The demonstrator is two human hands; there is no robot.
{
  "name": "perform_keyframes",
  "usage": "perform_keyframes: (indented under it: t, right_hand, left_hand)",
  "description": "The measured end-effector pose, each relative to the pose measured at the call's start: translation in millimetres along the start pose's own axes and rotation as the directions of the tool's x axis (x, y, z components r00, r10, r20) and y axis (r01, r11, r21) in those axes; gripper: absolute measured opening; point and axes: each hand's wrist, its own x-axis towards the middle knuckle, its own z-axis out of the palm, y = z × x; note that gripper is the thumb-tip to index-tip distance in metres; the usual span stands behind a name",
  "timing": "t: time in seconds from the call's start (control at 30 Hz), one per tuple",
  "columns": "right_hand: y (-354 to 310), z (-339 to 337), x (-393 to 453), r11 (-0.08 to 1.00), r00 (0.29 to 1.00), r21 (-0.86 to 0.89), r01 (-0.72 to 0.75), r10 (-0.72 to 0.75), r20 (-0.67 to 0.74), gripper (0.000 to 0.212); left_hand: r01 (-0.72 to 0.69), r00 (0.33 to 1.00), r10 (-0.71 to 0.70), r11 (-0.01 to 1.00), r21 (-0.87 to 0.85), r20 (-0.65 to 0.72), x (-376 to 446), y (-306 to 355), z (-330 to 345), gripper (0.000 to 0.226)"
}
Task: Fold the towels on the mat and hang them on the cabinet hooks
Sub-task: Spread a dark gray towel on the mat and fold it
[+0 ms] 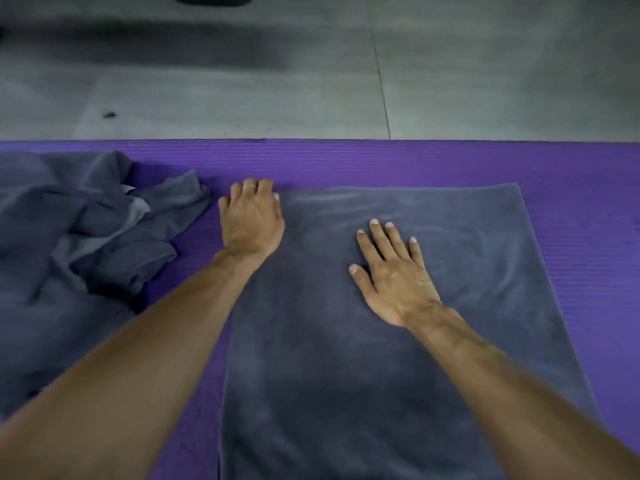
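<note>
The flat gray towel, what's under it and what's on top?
The flat gray towel lies on the purple mat. The right hand rests open on it; the left hand curls at its far left corner. Anything else beneath is covered.

One camera, worn on the person's head, looks forward and steeply down from close above. Both forearms enter from the bottom corners and run up to the left hand (250, 221) and right hand (393, 271) near the middle. The purple mat (415, 162) crosses the whole width, with the flat towel (398, 375) filling the lower centre and the crumpled towel (76, 244) at the left edge. The grey floor (242, 91) fills the upper third. The wide lens bends the edges.
</note>
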Motion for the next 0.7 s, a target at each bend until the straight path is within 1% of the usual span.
perform_keyframes:
  t: [0.03, 0.13, 0.2, 0.23, 0.3, 0.37, 0.4, 0.43, 0.5, 0.57, 0.63, 0.7]
  right_hand:
    - [0, 1, 0, 1.000, 1.000, -0.004, -0.014, 0.014, 0.007, 0.064]
    - [0, 1, -1, 1.000, 0.999, 0.000, -0.025, 0.025, 0.024, 0.064]
    - [-1, -1, -1, 0.999, 0.999, -0.010, -0.031, 0.032, 0.040, 0.064]
    - [-2, -2, -1, 0.999, 0.998, -0.021, -0.035, 0.036, 0.046, 0.064]
    - [-3, -4, -1, 0.998, 0.998, -0.039, -0.042, 0.044, 0.055, 0.065]
    - [-4, -5, -1, 0.997, 0.996, -0.050, -0.050, 0.054, 0.069, 0.066]
    - [-4, -5, -1, 0.997, 0.996, -0.056, -0.054, 0.058, 0.072, 0.067]
    - [-4, -3, -1, 0.996, 0.996, -0.063, -0.057, 0.061, 0.067, 0.070]
    - [-5, 0, 0, 0.995, 0.996, -0.076, -0.064, 0.068, 0.058, 0.078]
    - [-6, 2, 1, 0.994, 0.995, -0.081, -0.071, 0.076, 0.059, 0.081]
    - [-7, 3, 1, 0.994, 0.995, -0.079, -0.077, 0.082, 0.061, 0.080]
    - [-8, 3, 1, 0.994, 0.994, -0.082, -0.078, 0.084, 0.068, 0.079]
  left_hand:
    - [0.007, 1.000, -0.008, 1.000, 0.005, 0.022, 6, -5, -3, 0.029]
    - [-0.117, 0.991, 0.119, 0.992, -0.037, 0.058, 13, -15, -7, 0.012]
    - [-0.186, 0.982, 0.187, 0.982, -0.019, 0.039, 16, -17, -9, 0.003]
    - [-0.209, 0.978, 0.209, 0.978, 0.026, -0.009, 18, -17, -10, 0.006]
    - [-0.186, 0.978, 0.193, 0.979, 0.084, -0.084, 23, -18, -12, 0.011]
    - [-0.187, 0.982, 0.188, 0.982, 0.017, -0.018, 24, -22, -7, 0.007]
    - [-0.195, 0.980, 0.195, 0.981, -0.022, 0.047, 22, -24, -4, 0.015]
    - [-0.209, 0.974, 0.212, 0.977, -0.041, 0.078, 19, -26, -1, 0.021]
    - [-0.254, 0.965, 0.257, 0.965, -0.067, 0.051, 14, -30, 3, 0.023]
    - [-0.298, 0.954, 0.299, 0.952, -0.073, 0.013, 10, -33, 3, 0.017]
    - [-0.350, 0.936, 0.351, 0.936, 0.037, -0.029, 11, -33, 4, 0.014]
    - [-0.339, 0.933, 0.354, 0.926, 0.168, -0.070, 15, -32, 2, 0.012]
